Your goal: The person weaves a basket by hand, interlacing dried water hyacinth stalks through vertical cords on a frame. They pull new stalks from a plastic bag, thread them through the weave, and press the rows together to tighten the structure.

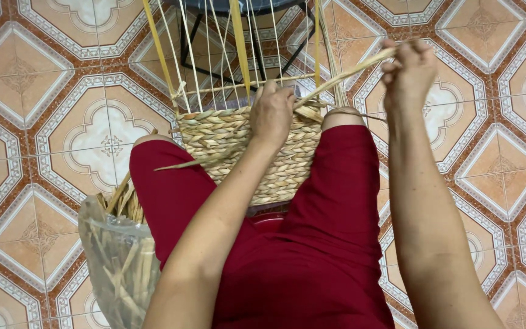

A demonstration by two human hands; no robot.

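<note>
Left hand (271,114) frame centre, fingers pressed on woven basket (248,152) rim. Right hand (408,72) upper right, fingers pinching straw strand (342,77) taut. Bag of straw (120,256) lower left.

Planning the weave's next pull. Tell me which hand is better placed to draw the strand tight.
The right hand, probably. It already pinches the free end of the strand, raised out to the side. The left hand presses on the woven basket rim, where the strand starts, steadying it between the knees.
</note>
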